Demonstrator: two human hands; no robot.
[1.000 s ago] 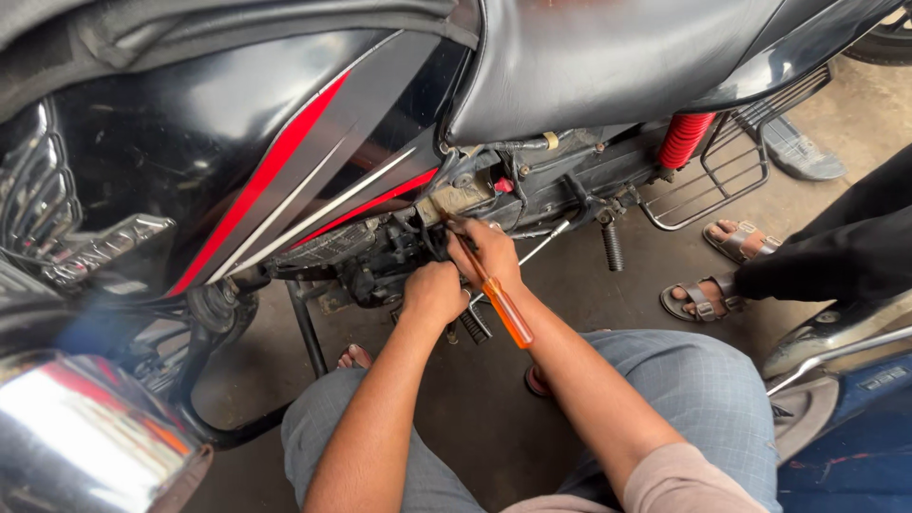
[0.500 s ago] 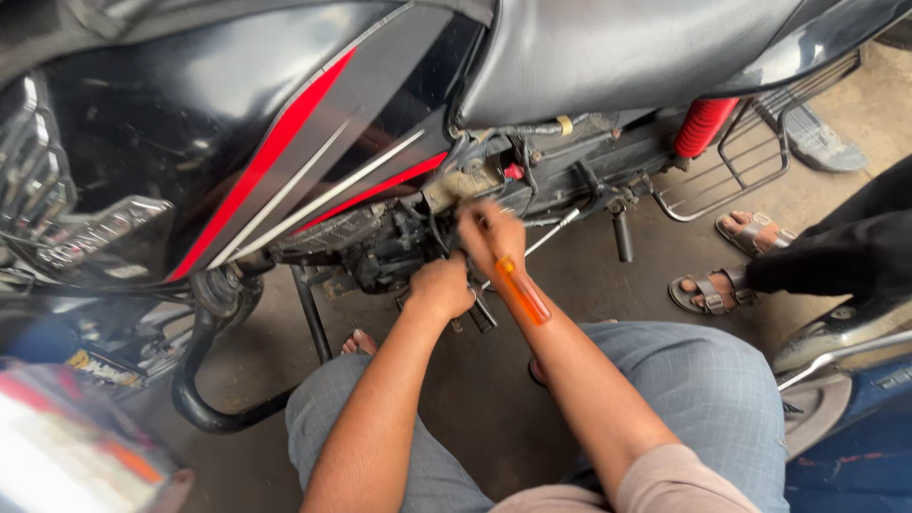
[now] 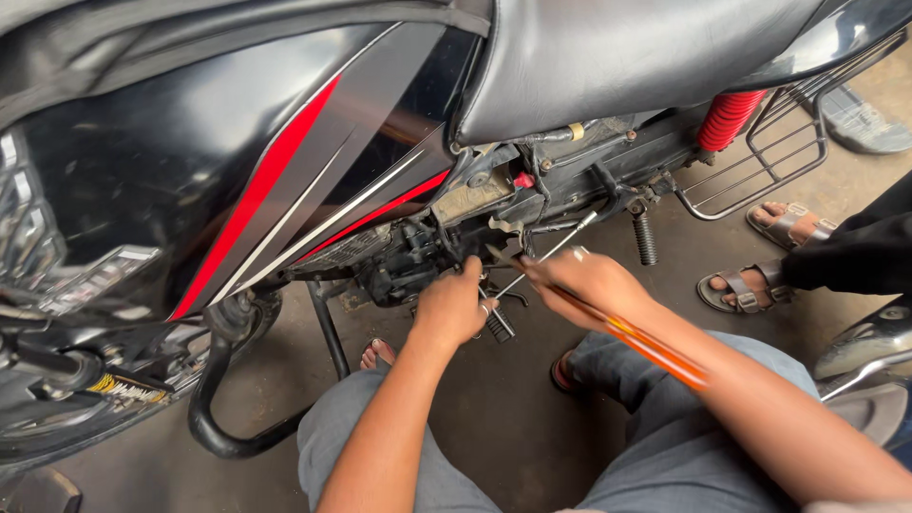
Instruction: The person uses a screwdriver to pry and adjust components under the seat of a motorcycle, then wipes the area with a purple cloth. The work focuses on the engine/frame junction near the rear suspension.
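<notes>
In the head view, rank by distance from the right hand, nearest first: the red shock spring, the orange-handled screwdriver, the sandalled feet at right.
From the right hand:
1. Orange-handled screwdriver, in its grip.
2. Sandalled feet, to the right on the floor.
3. Red shock spring, upper right under the seat.

The motorcycle's fuel tank [image 3: 190,190] is glossy black, crossed by red and thin silver stripes — the seat [image 3: 617,66] plain black. The shock spring [image 3: 727,119] at far right is red. The screwdriver handle [image 3: 655,347] (blurred) is translucent orange — the trousers [image 3: 665,446] grey.
</notes>
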